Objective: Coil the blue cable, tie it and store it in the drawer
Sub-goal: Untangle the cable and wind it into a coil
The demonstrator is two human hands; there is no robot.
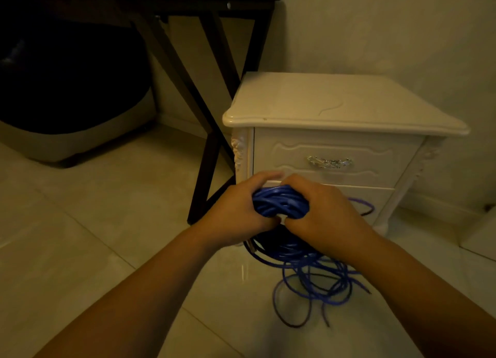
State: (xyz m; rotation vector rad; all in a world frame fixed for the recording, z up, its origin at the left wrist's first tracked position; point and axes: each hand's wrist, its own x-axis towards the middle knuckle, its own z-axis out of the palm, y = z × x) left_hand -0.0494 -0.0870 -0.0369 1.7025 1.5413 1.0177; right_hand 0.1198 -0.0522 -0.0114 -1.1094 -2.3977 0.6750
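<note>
At centre frame both hands clasp a bundle of the cable [280, 200], the left hand [236, 212] and right hand [324, 212] side by side. Much cable lies loose on the floor [107, 223] below, so coiling looks partly done. No tie shows, and the drawer [330, 156] of the nightstand [335, 100] is closed.

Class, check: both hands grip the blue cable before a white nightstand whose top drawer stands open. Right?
No: the head view shows the top drawer shut. The left hand and right hand do grip the blue cable before the nightstand.
</note>
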